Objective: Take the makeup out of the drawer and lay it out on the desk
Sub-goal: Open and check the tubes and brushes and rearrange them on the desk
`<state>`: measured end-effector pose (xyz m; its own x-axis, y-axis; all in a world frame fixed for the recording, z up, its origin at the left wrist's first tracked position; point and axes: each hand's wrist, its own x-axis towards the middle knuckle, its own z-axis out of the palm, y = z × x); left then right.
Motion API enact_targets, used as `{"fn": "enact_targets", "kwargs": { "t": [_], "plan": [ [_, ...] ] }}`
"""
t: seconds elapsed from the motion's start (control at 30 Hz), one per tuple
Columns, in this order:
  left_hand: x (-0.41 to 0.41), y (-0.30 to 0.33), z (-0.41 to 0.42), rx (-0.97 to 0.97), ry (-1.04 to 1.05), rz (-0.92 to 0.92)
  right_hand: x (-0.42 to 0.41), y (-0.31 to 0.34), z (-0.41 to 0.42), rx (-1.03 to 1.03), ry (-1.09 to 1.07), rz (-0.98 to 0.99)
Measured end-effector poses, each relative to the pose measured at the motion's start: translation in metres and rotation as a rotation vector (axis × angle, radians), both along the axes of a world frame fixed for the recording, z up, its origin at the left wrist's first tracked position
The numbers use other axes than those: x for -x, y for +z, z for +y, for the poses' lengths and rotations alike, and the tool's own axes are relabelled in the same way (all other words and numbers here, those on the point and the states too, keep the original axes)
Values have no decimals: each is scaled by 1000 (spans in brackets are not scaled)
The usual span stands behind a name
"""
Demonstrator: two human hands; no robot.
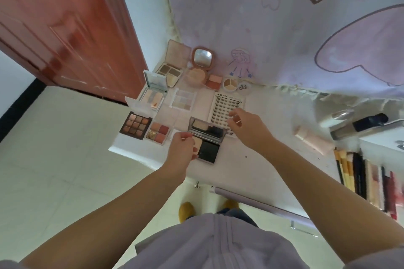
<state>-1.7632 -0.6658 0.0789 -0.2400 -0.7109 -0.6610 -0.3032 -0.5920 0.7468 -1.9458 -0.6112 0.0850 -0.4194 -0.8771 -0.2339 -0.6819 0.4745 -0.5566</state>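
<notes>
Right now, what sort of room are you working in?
Likely a bedroom dressing corner at home: a white desk covered with open eyeshadow palettes, a compact mirror, a pastel cartoon wall cloth and a red wooden door.

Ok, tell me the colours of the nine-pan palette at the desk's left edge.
Browns and rosy pinks in a dark brown case: the nine-pan palette, seen in the head view.
</notes>
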Motion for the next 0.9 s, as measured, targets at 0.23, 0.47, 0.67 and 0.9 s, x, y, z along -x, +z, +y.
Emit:
{"fn": "enact_targets", "kwargs": {
  "t": [0.23,0.47,0.67,0.9],
  "plan": [
    [121,17,47,131,-649,157,111,-4,106,-239,-227,176],
    [201,-15,83,-40,-832,-58,157,-37,123,-460,-26,374],
    [222,-24,88,61,-947,-214,170,-29,100,-459,47,208],
    [211,-1,83,375,-953,-165,159,22,91,-135,-309,-601]
  ]
}}
